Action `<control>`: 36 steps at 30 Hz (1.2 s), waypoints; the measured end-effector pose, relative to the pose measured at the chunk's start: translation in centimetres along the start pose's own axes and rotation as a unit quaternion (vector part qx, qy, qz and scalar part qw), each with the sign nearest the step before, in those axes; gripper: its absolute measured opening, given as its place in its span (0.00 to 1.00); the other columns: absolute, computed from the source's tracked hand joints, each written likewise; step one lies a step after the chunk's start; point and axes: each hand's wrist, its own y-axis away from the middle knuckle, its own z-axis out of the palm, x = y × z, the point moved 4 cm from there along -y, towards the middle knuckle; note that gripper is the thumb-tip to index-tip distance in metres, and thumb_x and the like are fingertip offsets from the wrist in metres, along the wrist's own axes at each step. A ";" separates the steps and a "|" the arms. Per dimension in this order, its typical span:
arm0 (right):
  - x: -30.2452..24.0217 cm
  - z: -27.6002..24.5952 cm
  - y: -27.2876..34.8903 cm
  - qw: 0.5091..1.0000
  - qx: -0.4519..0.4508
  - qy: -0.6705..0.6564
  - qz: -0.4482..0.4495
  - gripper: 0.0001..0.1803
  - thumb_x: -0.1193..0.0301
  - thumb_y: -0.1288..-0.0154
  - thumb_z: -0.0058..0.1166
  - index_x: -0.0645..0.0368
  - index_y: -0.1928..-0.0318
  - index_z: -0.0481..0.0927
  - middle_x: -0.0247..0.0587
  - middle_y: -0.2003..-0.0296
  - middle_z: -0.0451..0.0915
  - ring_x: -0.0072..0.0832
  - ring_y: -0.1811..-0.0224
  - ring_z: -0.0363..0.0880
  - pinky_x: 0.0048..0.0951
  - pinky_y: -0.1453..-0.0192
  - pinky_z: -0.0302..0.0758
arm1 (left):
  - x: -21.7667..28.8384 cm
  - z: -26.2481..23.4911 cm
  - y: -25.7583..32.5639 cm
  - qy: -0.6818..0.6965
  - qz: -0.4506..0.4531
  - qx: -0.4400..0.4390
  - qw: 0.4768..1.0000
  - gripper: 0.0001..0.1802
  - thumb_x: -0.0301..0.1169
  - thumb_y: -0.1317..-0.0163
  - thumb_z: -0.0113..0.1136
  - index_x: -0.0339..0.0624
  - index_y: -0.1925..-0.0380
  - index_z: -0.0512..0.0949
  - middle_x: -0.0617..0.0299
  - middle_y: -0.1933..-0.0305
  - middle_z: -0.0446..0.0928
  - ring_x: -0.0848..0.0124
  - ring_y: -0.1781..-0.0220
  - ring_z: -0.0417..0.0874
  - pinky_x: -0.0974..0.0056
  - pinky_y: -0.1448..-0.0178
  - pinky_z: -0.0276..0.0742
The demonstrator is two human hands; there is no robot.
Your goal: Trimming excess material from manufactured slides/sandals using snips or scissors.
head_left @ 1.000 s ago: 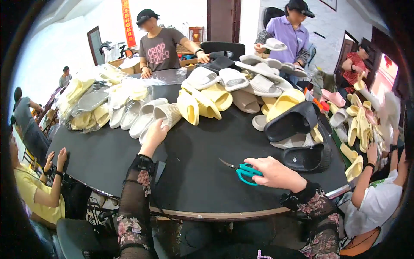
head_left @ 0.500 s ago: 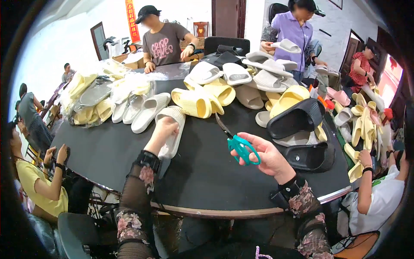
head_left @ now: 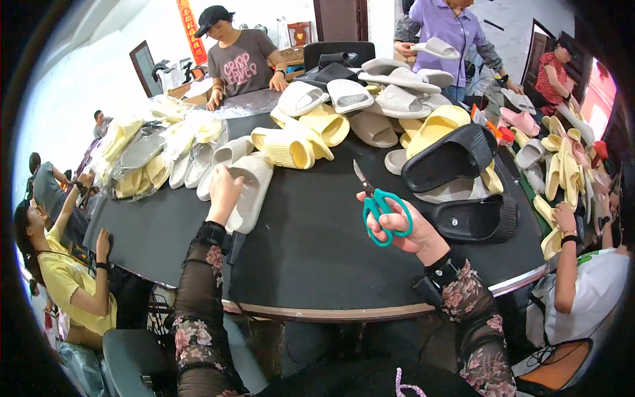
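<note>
My left hand [head_left: 225, 193] is closed at the left edge of an off-white slipper [head_left: 254, 206] with a ribbed strap; what sits between its fingers, if anything, is hidden. Another pale slipper [head_left: 231, 151] lies just behind that hand. On the right, my right hand [head_left: 413, 228] grips a pair of scissors [head_left: 380, 206] by teal handles, fingers around the loops. The blades look closed and point up and away, over the black tabletop [head_left: 311, 248]. Right of the scissors lies a black slipper [head_left: 476, 220], with a larger black slipper [head_left: 450, 169] behind it.
Yellow slippers [head_left: 291, 149] and grey slippers [head_left: 397, 99] form a heap at the table's middle back. Slippers in clear bags [head_left: 135, 155] are piled at the left. Co-workers stand across the table and sit at both sides; one in purple [head_left: 440, 40] holds a pale slipper.
My left hand has moved from over the slipper's strap to its left edge. The scissors have turned more upright and shifted slightly right. The view has shifted a little.
</note>
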 end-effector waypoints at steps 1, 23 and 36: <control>-0.1 -0.2 0.0 1.000 -0.001 0.000 -0.002 0.37 0.65 0.47 0.66 0.63 0.39 0.64 0.34 0.70 0.74 0.19 0.76 0.71 0.19 0.71 0.69 | -0.5 0.0 -0.6 -0.001 0.001 0.002 1.000 0.23 0.33 0.48 0.63 0.30 0.55 0.70 0.41 0.51 0.72 0.46 0.48 0.73 0.51 0.45 0.70; 1.2 -1.3 0.1 0.998 0.038 -0.040 0.001 0.29 0.70 0.44 0.60 0.61 0.42 0.67 0.35 0.71 0.74 0.20 0.74 0.73 0.20 0.72 0.73 | 2.8 -2.2 3.8 0.221 0.101 -0.138 0.960 0.11 0.19 0.43 0.48 0.41 0.63 0.78 0.55 0.67 0.80 0.66 0.61 0.81 0.65 0.56 0.75; 0.9 -2.8 -0.7 0.996 0.072 -0.037 -0.046 0.25 0.67 0.41 0.60 0.61 0.45 0.69 0.35 0.69 0.75 0.20 0.70 0.75 0.21 0.72 0.73 | 13.1 -10.0 13.7 0.204 0.166 -0.204 0.943 0.12 0.14 0.46 0.49 0.35 0.63 0.77 0.52 0.64 0.78 0.61 0.61 0.81 0.65 0.54 0.74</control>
